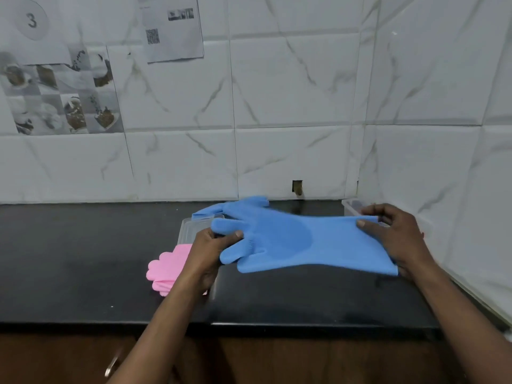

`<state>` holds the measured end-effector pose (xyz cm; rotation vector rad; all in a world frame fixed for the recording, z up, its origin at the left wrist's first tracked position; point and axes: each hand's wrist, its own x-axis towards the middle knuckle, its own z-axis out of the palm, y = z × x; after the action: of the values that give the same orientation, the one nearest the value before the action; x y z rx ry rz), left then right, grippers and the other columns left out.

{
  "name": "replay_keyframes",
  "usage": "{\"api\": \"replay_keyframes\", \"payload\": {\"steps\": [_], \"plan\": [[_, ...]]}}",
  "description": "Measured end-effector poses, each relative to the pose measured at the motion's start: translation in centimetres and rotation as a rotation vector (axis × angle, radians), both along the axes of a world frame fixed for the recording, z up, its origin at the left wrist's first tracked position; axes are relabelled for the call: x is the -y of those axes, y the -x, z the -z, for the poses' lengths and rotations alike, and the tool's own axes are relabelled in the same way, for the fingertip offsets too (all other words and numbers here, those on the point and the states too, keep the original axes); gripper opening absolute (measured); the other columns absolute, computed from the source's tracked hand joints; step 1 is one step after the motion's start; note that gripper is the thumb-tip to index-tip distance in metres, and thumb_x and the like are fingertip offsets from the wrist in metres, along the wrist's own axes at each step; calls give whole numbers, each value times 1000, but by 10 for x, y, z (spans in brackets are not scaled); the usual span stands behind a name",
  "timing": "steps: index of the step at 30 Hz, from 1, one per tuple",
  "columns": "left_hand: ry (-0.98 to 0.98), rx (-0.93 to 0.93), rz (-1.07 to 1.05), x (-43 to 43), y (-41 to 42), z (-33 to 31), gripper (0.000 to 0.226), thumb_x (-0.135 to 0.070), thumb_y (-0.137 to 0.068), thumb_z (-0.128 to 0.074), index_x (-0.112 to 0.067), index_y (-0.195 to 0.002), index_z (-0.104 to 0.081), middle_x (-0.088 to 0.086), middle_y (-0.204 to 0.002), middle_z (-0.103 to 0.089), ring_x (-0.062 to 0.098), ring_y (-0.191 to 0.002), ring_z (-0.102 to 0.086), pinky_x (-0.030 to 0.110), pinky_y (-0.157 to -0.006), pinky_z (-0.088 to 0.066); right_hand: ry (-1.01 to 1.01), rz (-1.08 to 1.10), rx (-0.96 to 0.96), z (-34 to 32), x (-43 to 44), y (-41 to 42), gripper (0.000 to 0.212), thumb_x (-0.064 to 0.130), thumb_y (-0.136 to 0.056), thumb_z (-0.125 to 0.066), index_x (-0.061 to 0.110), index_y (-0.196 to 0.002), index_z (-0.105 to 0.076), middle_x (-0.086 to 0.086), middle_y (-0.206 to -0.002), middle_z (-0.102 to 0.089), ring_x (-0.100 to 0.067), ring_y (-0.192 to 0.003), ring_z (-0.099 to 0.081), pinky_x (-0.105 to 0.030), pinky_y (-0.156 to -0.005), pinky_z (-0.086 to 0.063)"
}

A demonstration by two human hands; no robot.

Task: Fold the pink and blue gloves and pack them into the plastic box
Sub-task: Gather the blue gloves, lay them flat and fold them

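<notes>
**Blue glove stretched between two hands above the tabletop**

While the black tabletop [69, 259] carries the rest of the items, a blue glove [291, 242] is held flat in the air between both hands, its finger end to the left and its cuff to the right. The left hand [210, 250] has its fingers closed on the glove's finger end, thumb on top. The right hand [396, 234] pinches the cuff edge, thumb over the top and fingers beneath.

A clear plastic box [357, 207] stands in the far right corner against the tiled wall [277, 106], mostly hidden behind the right hand (its contents cannot be made out). A clear flat lid [191, 228] lies on the tabletop behind the left hand, and a second blue glove [210, 210] rests across its far edge. The pink gloves [169, 268] lie stacked on the tabletop just left of the left wrist, outside any container.
</notes>
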<state>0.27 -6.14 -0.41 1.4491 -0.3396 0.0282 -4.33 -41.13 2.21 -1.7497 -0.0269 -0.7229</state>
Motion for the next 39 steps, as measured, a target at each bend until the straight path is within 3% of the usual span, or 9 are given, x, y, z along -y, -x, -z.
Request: {"api": "replay_keyframes", "payload": {"steps": [4, 8, 14, 19, 24, 29, 32, 36, 39], "plan": [[-243, -239, -294, 15, 13, 29, 10, -12, -77, -74, -6, -81, -68, 16, -84, -72, 27, -73, -70, 42, -63, -60, 167, 67, -224, 29, -9, -22, 34, -4, -77, -73, 5, -108, -63, -8, -88, -61, -24, -84, -59, -30, -75, -45], [-325, -162, -475, 27, 24, 37, 23, -31, -78, -72, -9, -83, -70, 8, -80, -73, 25, -81, -70, 43, -74, -57, 219, 137, -410, 59, -9, -24, 45, 3, -81, -71, 8, -123, -55, -6, -95, -58, -16, -83, -57, -27, -63, -40], [-307, 11, -474, 25, 11, 14, 12, -8, -85, -58, -14, -87, -69, 1, -89, -72, 21, -90, -67, 34, -74, -55, 194, 118, -205, 56, -6, -26, 50, 3, -81, -72, 20, -125, -54, 6, -91, -66, -10, -87, -64, -22, -68, -47], [-760, -5, -596, 31, 7, 31, 19, -11, -83, -60, -3, -100, -59, 8, -92, -62, 26, -84, -57, 30, -69, -40, 503, 195, -443, 62, -8, -35, 59, 10, -81, -73, 11, -134, -46, -8, -99, -62, -16, -84, -54, -26, -75, -42], [-939, 136, -602, 39, 12, 42, 26, -5, -90, -50, -5, -114, -60, 12, -113, -59, 27, -97, -56, 29, -76, -39, 504, 282, -407, 75, -17, -32, 62, 10, -81, -74, 10, -135, -45, -14, -124, -62, -27, -110, -61, -33, -90, -48], [-1405, 335, -686, 49, 16, 33, 24, -3, -89, -46, -13, -107, -60, 13, -138, -44, 33, -124, -40, 36, -93, -39, 741, 355, -267, 68, -32, -15, 45, 8, -90, -63, 8, -133, -51, -14, -133, -55, -26, -117, -55, -33, -99, -44], [-1305, 593, -425, 64, 4, 27, 30, -13, -98, -41, -14, -121, -61, 8, -152, -37, 29, -144, -25, 41, -117, -18, 889, 281, -159, 56, -52, -6, 38, 13, -96, -50, 14, -134, -54, -8, -137, -57, -24, -124, -53, -34, -105, -38], [-1436, 369, -43, 68, -13, 46, 62, -55, -100, -22, -26, -154, -22, 1, -164, -12, 20, -152, -4, 43, -121, -1, 982, -200, -443, 63, -87, -1, 58, 53, -99, -28, 30, -152, -23, 3, -159, -26, -16, -147, -18, -35, -118, -12], [-1498, 296, -56, 64, -20, 68, 71, -67, -94, -13, -33, -156, -4, -3, -165, 3, 18, -151, 9, 43, -121, 8, 1138, -162, -592, 84, -79, -10, 67, 65, -95, -15, 35, -154, -5, 5, -163, 3, -13, -149, 5, -41, -120, 3]]}}
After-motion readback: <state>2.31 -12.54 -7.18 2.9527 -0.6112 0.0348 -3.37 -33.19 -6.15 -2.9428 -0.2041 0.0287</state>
